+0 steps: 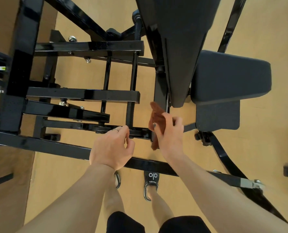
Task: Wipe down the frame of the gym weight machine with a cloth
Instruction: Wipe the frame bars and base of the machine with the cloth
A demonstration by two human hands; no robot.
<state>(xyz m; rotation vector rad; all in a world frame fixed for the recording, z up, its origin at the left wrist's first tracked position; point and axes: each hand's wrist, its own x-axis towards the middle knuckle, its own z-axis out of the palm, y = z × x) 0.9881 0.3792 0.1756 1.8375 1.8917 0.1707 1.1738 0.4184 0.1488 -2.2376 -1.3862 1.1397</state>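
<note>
Floor (82, 179): light wood-look boards fill the background under everything, with a darker brown strip along the left edge.
Frame (82, 95): glossy black steel bars crossing the left and centre; one long bar runs slanted across the lower part, in front of the person's feet.
Rod (129, 115): black threaded shaft standing between the frame bars, just above the left hand.
Seat (230, 78): dark padded cushion at right, with a long dark back pad (178, 39) rising beside it toward the top.
Cloth (156, 120): rust-brown, crumpled, held up near the lower tip of the back pad and just right of the rod; one end sticks up above the hand, another hangs below it. Whether it touches the frame I cannot tell.
Right hand (170, 133): fingers curled round the cloth, gripping it, thumb across the front.
Left hand (113, 148): holds nothing; fingers loosely curled, fingertips near the base of the rod, a ring on one finger. Contact with the rod is unclear.
Sandals (150, 184): black, on the person's feet, below the slanted bar.
Shorts (156, 224): black, at the bottom edge.
</note>
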